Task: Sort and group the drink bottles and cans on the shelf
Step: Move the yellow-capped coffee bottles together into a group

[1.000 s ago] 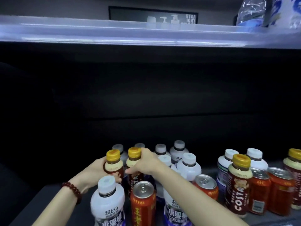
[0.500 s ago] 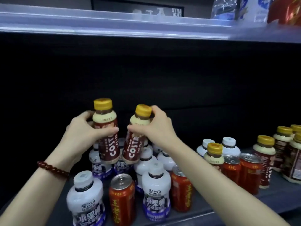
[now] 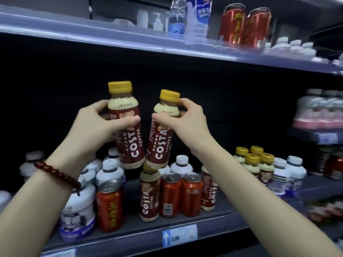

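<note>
**Two Costa bottles lifted, mid-transfer to their group**

Obj: two Costa coffee bottles, one per hand, both in air above the mixed cluster on the shelf [image 3: 185, 230]. Left bottle [image 3: 128, 130]: long axis near vertical, yellow cap up, base tipped slightly twd centre. Right bottle [image 3: 161, 132]: cap up, leaning, cap end to the right and base swung left, so the two bases nearly meet; can't tell if they touch. Labels face camera on both.

Grip: left hand [image 3: 96, 127] clamped on left bottle's upper body, thumb across the front below the shoulder, fingers behind. Right hand [image 3: 187, 123] clamped on right bottle at neck/shoulder, thumb in front, fingers wrapped by the cap.

Below: white-cap bottles [image 3: 109, 173], red cans [image 3: 170, 193], and more Costa bottles [image 3: 149, 195] standing mixed at shelf front. Further right, a group of yellow-cap bottles [image 3: 254, 160] already stands together, then white-cap bottles beyond it.

Step (judgement): carry phase; pick done, place not yet done. Sorting partial, left cluster still mixed.

Next (judgement): move both right twd the yellow-cap group, clear the can tops, bring right bottle back to vertical, set bases flat beside the group. Risk: knocking neighbours on the way down.
</note>
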The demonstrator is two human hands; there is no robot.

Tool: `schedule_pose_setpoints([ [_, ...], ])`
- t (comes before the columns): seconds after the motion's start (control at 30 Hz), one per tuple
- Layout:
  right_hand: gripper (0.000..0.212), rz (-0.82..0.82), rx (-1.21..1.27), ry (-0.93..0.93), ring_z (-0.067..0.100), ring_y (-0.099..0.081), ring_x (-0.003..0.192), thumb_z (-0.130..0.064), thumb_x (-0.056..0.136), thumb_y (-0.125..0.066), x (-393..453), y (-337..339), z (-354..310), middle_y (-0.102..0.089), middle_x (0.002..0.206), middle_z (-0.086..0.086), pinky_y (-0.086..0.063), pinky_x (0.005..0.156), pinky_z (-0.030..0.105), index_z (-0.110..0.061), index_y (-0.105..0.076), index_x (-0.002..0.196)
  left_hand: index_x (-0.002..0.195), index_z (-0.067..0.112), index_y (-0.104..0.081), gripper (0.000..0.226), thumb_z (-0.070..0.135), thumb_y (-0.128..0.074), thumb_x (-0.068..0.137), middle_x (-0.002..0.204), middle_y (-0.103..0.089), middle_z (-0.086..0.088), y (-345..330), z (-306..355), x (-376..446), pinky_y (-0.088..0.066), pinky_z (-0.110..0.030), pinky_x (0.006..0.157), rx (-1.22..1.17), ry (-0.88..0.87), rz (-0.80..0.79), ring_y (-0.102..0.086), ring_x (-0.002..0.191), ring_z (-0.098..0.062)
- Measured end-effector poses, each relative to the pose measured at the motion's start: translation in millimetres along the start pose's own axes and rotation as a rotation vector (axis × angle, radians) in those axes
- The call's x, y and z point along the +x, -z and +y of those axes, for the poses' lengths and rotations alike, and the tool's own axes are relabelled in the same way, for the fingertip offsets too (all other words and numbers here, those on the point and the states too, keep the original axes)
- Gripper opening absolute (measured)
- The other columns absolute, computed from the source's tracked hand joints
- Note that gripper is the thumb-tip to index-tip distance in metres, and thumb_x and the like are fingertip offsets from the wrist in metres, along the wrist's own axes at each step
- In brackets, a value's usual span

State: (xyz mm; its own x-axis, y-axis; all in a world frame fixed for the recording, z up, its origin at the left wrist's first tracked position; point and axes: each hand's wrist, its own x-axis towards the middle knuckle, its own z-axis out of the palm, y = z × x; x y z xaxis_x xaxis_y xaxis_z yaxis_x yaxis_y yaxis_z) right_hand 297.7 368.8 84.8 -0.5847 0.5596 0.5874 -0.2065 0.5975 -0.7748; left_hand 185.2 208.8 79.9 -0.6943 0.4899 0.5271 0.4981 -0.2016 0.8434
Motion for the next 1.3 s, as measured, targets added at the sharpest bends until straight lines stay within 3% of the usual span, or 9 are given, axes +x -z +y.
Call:
schedule_pose_setpoints([
  [0.17, 0.051, 0.078, -0.047, -0.014, 0.009, -0.073, 0.089, -0.034, 0.065, -0.086, -1.7, 69.2, 26.6, -0.076, 0.096, -0.002, -0.061, 0.084, 0.035, -0.02, -0.064, 0.109, 0.1, 0.031, -0.069, 0.059, 0.041, -0.084, 0.044, 0.088, -0.077, 0.005, -72.4, -0.4, -4.3, -0.056, -0.026, 0.068, -0.037, 0.011, -0.053, -0.073, 0.081, -0.005],
  [0.27, 0.051, 0.146, -0.045, -0.028, 0.012, -0.074, 0.091, -0.035, 0.065, -0.086, 0.3, 104.3, 41.2, -0.076, 0.099, 0.0, -0.06, 0.085, 0.039, -0.021, -0.064, 0.109, 0.108, 0.026, -0.066, 0.057, 0.033, -0.086, 0.055, 0.09, -0.076, 0.004, -105.3, -2.2, 3.6, -0.055, -0.021, 0.064, -0.071, 0.025, -0.084, -0.072, 0.081, 0.001],
  [0.37, 0.052, 0.222, -0.049, -0.04, 0.016, -0.075, 0.09, -0.037, 0.062, -0.087, 4.8, 135.2, 52.5, -0.078, 0.098, 0.003, -0.06, 0.086, 0.042, -0.021, -0.065, 0.107, 0.105, 0.026, -0.066, 0.044, 0.027, -0.083, 0.065, 0.09, -0.075, 0.005, -136.1, -2.0, 14.6, -0.054, -0.021, 0.065, -0.125, 0.037, -0.143, -0.071, 0.078, 0.004],
  [0.53, 0.058, 0.287, -0.088, -0.019, 0.016, -0.075, 0.09, -0.041, 0.059, -0.086, 13.3, 173.5, 70.0, -0.077, 0.098, 0.003, -0.06, 0.086, 0.043, -0.021, -0.064, 0.109, 0.093, 0.032, -0.063, 0.035, 0.025, -0.084, 0.065, 0.086, -0.073, 0.006, -183.4, -3.4, 24.4, -0.053, -0.011, 0.054, -0.145, 0.006, -0.205, -0.07, 0.072, 0.008],
  [0.7, 0.062, 0.303, -0.093, 0.015, 0.016, -0.075, 0.091, -0.043, 0.057, -0.086, 31.1, 209.0, 86.1, -0.077, 0.099, 0.003, -0.059, 0.086, 0.044, -0.02, -0.064, 0.111, 0.104, 0.025, -0.065, 0.049, 0.029, -0.086, 0.06, 0.092, -0.075, 0.003, -225.8, -6.2, 34.7, -0.059, -0.028, 0.072, -0.112, -0.001, -0.232, -0.073, 0.083, -0.004],
  [0.87, 0.053, 0.274, -0.082, 0.112, 0.012, -0.074, 0.094, -0.036, 0.065, -0.085, 49.4, 245.5, 110.6, -0.076, 0.101, 0.0, -0.059, 0.087, 0.042, -0.02, -0.063, 0.11, 0.112, 0.023, -0.063, 0.062, 0.033, -0.087, 0.055, 0.102, -0.073, 0.001, -272.9, -10.4, 47.5, -0.058, -0.041, 0.084, -0.047, -0.039, -0.15, -0.07, 0.096, -0.013],
  [1.07, 0.05, 0.201, -0.083, 0.209, 0.01, -0.07, 0.101, -0.034, 0.069, -0.084, 69.3, 290.4, 152.4, -0.073, 0.106, -0.004, -0.057, 0.09, 0.044, -0.019, -0.061, 0.111, 0.114, 0.026, -0.062, 0.06, 0.025, -0.087, 0.059, 0.101, -0.069, 0.009, -337.2, -16.1, 50.4, -0.056, -0.033, 0.085, 0.046, -0.053, -0.008, -0.066, 0.095, -0.007],
  [1.3, 0.048, 0.17, -0.08, 0.27, 0.009, -0.067, 0.103, -0.027, 0.072, -0.084, 69.0, 318.3, 192.5, -0.071, 0.105, -0.008, -0.055, 0.092, 0.043, -0.02, -0.058, 0.112, 0.109, 0.041, -0.059, 0.057, 0.029, -0.087, 0.06, 0.106, -0.067, 0.012, -370.3, -34.1, 43.2, -0.052, -0.039, 0.094, 0.164, -0.057, 0.208, -0.062, 0.103, -0.009],
])
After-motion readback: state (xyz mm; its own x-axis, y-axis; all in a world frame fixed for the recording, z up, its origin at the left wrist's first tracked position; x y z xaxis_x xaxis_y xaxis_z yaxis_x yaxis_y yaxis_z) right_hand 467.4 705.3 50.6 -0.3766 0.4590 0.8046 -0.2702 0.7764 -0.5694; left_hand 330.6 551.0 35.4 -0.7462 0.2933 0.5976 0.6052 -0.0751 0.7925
